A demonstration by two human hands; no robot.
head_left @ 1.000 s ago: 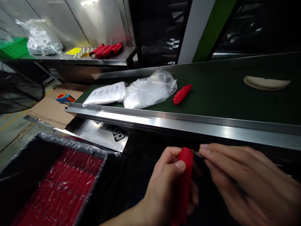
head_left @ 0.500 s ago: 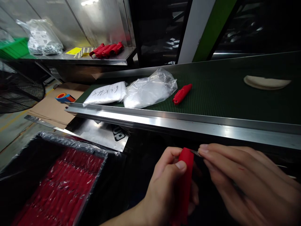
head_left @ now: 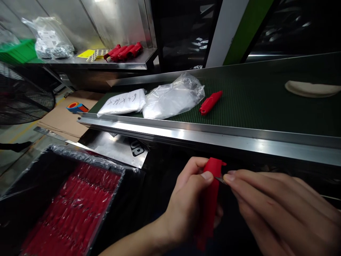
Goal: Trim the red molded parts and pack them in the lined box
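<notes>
The left hand (head_left: 186, 202) grips a red plastic sleeve (head_left: 210, 199) upright, thumb pressed near its top. The right hand (head_left: 277, 209) pinches a small metal blade (head_left: 220, 180) against the sleeve's upper side. Judged from this, short, shallow strokes away from the thumb suit best. The conveyor rail (head_left: 213, 137) runs just beyond the sleeve, limiting forward room; a lined bin (head_left: 69, 209) of red parts sits well left of it.

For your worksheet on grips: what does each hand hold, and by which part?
Left hand grips the red part near its upper end. Right hand pinches a thin metal piece by its rear end.
</notes>
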